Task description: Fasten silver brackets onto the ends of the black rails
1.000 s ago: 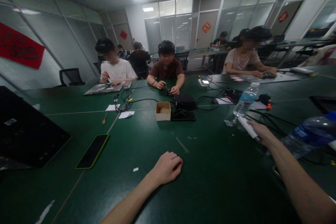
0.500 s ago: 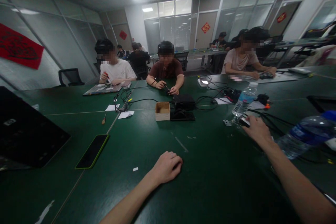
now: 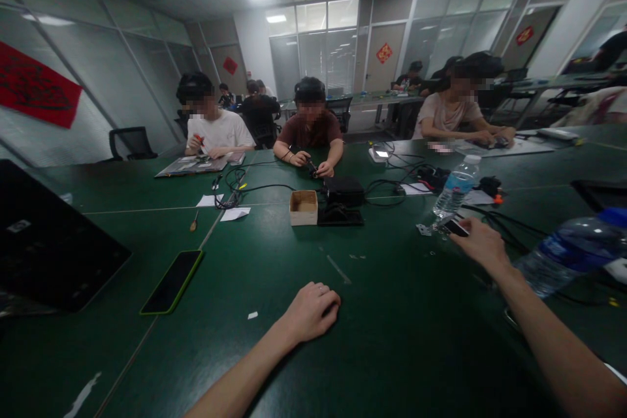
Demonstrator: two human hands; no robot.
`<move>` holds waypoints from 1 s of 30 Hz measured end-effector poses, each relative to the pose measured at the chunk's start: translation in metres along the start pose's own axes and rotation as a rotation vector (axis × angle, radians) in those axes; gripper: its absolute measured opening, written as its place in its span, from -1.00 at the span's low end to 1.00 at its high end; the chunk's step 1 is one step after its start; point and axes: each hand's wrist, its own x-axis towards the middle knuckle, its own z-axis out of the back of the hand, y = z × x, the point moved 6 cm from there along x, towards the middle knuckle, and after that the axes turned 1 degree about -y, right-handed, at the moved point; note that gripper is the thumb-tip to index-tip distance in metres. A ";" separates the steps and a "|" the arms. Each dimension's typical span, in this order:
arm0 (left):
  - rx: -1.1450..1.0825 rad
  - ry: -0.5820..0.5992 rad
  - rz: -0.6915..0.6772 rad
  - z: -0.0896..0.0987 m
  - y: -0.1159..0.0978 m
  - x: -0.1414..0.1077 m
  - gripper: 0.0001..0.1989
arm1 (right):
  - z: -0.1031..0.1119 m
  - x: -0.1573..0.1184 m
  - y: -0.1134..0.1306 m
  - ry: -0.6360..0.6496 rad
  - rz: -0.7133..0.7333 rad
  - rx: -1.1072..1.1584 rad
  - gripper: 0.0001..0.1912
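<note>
My left hand (image 3: 313, 311) rests on the green table (image 3: 382, 339) near the middle, its fingers curled down; whether anything is under them is hidden. On the right, my right hand (image 3: 477, 245) pinches a small dark object with a pale edge (image 3: 456, 228). This object is just in front of the small clear bottle (image 3: 456, 189), beside a small silvery piece (image 3: 424, 230) on the table. A large bottle with a blue cap (image 3: 571, 251) leans in view to the right of my right hand.
A black laptop (image 3: 53, 241) and a green-edged phone (image 3: 171, 282) are at the left. An open box (image 3: 304, 208) sits beside a black case (image 3: 344, 190) in the middle. Cables and papers lie farther back. Three people sit across the table, their hands on items.
My right hand has shifted slightly, and the small dark object in it shows more and is turned differently. My left hand has stayed in place.
</note>
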 end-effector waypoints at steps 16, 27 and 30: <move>-0.039 -0.003 0.018 0.002 -0.001 -0.002 -0.88 | -0.016 -0.030 0.004 0.340 -0.272 0.730 -0.66; -0.021 -0.105 0.047 0.006 0.000 -0.005 -0.82 | -0.054 -0.235 0.151 0.783 0.426 0.304 -0.72; 0.009 -0.094 0.028 0.003 0.000 -0.004 -0.87 | -0.055 -0.247 0.168 0.737 0.481 0.279 -0.75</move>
